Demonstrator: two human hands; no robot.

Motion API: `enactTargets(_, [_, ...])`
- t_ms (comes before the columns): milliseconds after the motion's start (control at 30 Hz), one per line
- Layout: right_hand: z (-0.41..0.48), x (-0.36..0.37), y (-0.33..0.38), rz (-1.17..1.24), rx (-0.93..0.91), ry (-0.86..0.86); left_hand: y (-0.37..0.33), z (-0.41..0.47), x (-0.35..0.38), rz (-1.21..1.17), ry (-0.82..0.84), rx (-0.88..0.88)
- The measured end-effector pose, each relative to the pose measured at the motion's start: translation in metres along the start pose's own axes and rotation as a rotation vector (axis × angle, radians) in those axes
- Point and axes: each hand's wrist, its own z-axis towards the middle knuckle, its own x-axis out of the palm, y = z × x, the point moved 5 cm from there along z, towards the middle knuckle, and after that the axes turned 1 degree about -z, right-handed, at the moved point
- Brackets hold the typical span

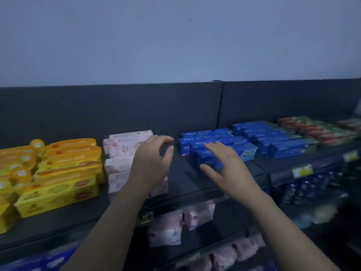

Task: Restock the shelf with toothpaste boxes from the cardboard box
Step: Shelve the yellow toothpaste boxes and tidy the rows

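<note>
Two hands, centre frame, both empty: left hand (151, 163) loosely curved beside pink boxes (125, 147); right hand (224, 165) flat-fingered over blue toothpaste boxes (195, 141), possibly touching, likely to square the row. Bare shelf (181, 178) gap between them. Source cardboard box not in view.

Plain pale blue-grey wall (175, 36) filled the upper half; dark grey shelving back panel (117, 110) ran below it, vertical seam right of centre. Light was dim, bluish.
</note>
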Motion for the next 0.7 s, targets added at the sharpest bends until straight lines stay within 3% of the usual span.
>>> enactTargets(400, [-0.186, -0.161, -0.241, -0.159, 0.483, -0.057, -0.224, -0.051, 0.277, -0.230, 0.492, 0.139])
enactTargets(700, [-0.345, -0.234, -0.360, -0.228, 0.872, -0.073, -0.355, -0.131, 0.440, -0.350, 0.789, 0.278])
